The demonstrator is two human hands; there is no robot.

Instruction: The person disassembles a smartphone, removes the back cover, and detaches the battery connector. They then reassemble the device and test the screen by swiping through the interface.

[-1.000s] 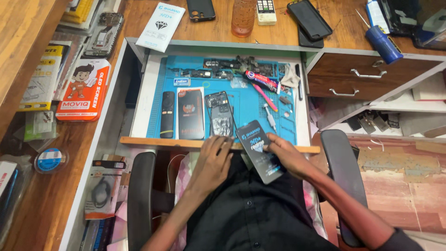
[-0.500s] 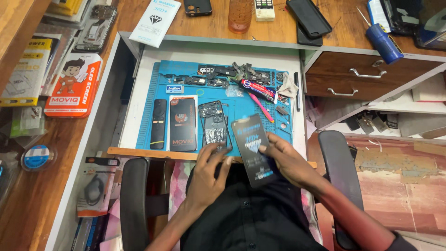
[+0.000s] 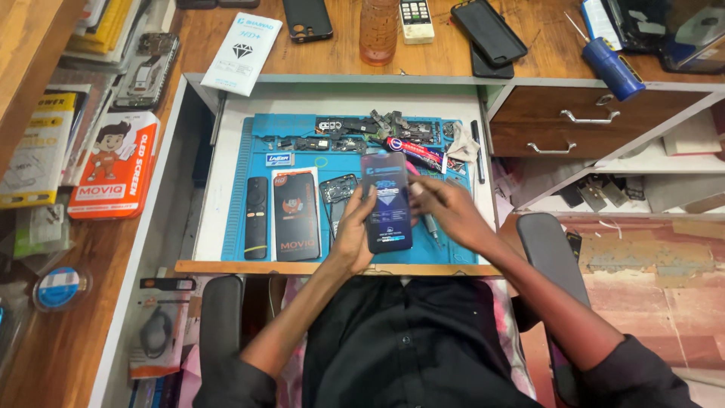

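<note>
My left hand (image 3: 355,230) and my right hand (image 3: 445,208) both hold a dark phone-shaped screen panel (image 3: 387,202) with a blue printed film on its face, upright over the blue work mat (image 3: 264,125). The left hand grips its left edge, the right hand its right edge. Beside it on the mat lie an open phone frame (image 3: 337,190), a flat black packet with a red emblem (image 3: 295,215) and a black remote (image 3: 257,217).
The mat lies in an open drawer (image 3: 219,189) with small phone parts, tweezers and a tube along its far side. The wooden desktop holds phones (image 3: 487,30), a bottle (image 3: 379,30) and a white packet (image 3: 243,44). Boxes and packets fill the left shelf (image 3: 113,162). Armrests flank my lap.
Both hands have lifted the screen panel forward from the drawer's front edge to over the mat and turned it upright. The view has shifted to the right.
</note>
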